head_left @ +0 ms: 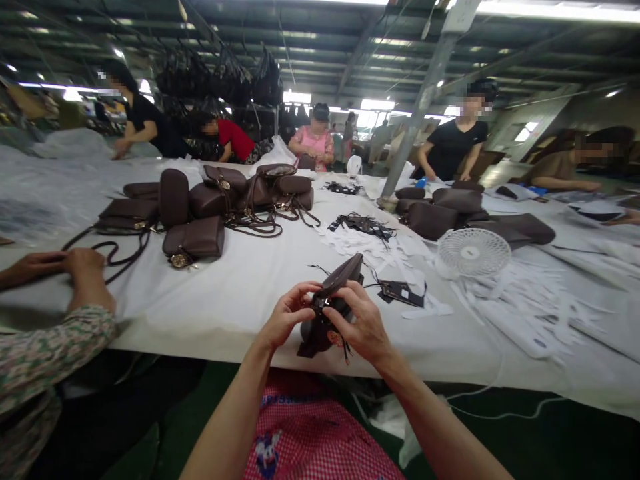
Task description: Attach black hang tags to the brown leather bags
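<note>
A small dark brown handbag (325, 328) is held up at the table's front edge, tilted, with a round gold ornament on its side. My left hand (291, 313) grips its left side near the top, thumb and fingers pinched at the edge. On the other side my right hand (361, 319) has its fingers over the flap and its thumb by the opening. What lies between the fingertips at the opening is too small to make out. Black hang tags (401, 292) with cords lie just right of the handbag.
Brown handbags with straps (197, 239) are piled at the left, more brown bags (433, 219) at the right. White paper strips (370, 252), black tags (363, 227) and a white fan (474, 252) lie on the table (245, 300). A co-worker's hands (83, 261) are at left; a post (415, 113) stands behind.
</note>
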Demonstrator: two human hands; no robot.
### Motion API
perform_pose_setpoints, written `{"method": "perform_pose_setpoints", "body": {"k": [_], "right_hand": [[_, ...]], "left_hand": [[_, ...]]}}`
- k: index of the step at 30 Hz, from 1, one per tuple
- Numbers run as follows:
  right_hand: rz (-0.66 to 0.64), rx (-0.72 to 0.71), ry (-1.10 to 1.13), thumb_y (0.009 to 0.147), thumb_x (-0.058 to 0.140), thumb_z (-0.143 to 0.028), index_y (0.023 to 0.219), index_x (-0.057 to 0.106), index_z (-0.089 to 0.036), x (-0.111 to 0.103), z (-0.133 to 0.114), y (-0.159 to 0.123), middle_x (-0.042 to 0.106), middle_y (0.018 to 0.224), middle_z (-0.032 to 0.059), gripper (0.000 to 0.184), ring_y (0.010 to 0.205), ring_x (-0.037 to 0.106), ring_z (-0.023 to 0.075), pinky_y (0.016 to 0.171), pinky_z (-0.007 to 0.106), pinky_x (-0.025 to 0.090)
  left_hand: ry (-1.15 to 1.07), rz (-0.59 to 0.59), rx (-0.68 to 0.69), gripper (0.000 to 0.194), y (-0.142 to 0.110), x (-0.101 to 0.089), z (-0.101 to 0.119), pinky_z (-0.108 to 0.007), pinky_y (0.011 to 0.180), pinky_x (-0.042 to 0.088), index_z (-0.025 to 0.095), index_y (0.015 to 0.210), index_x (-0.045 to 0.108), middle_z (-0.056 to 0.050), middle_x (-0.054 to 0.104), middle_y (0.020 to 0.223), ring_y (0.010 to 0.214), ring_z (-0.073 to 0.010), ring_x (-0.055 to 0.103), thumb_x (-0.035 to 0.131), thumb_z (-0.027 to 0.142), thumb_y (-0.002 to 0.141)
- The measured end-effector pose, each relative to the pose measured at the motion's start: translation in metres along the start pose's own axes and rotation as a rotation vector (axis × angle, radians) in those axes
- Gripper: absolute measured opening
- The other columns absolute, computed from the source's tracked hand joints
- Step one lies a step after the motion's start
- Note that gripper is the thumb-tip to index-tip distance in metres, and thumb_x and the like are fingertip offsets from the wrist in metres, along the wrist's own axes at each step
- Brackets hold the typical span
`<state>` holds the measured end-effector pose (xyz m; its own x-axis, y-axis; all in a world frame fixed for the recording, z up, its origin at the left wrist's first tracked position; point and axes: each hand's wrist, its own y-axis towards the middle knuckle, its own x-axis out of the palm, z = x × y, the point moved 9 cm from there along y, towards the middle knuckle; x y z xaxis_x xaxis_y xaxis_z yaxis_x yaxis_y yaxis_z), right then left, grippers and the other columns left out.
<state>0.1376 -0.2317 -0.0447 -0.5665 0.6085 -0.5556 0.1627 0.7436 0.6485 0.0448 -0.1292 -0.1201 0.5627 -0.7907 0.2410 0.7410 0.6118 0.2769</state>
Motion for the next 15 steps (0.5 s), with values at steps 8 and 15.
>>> {"method": "perform_pose_setpoints", "body": {"k": [8,15], "right_hand": [[0.033,0.146,0.016,0.076,0.058,-0.014,0.076,0.051,-0.022,-0.006,0.003,0.005,0.053,0.085,0.0029,0.011,0.085,0.055,0.0196,0.078,0.033,0.047],[-0.077,0.104,0.019,0.074,0.054,-0.012,0.080,0.053,-0.022,-0.011,0.000,0.012,0.055,0.083,0.0025,0.011,0.082,0.053,0.0186,0.074,0.030,0.044]], "left_hand": [[0.084,0.012,0.173,0.033,-0.004,0.021,0.005,-0.042,0.115,0.023,0.022,0.113,0.056,-0.009,0.051,0.139,0.137,-0.0248,0.036,0.065,0.023,0.080],[-0.045,0.146,0.171,0.026,-0.007,0.036,-0.006,-0.039,0.109,0.035,0.022,0.110,0.050,-0.008,0.053,0.129,0.122,-0.0225,0.049,0.058,0.027,0.085]]}}
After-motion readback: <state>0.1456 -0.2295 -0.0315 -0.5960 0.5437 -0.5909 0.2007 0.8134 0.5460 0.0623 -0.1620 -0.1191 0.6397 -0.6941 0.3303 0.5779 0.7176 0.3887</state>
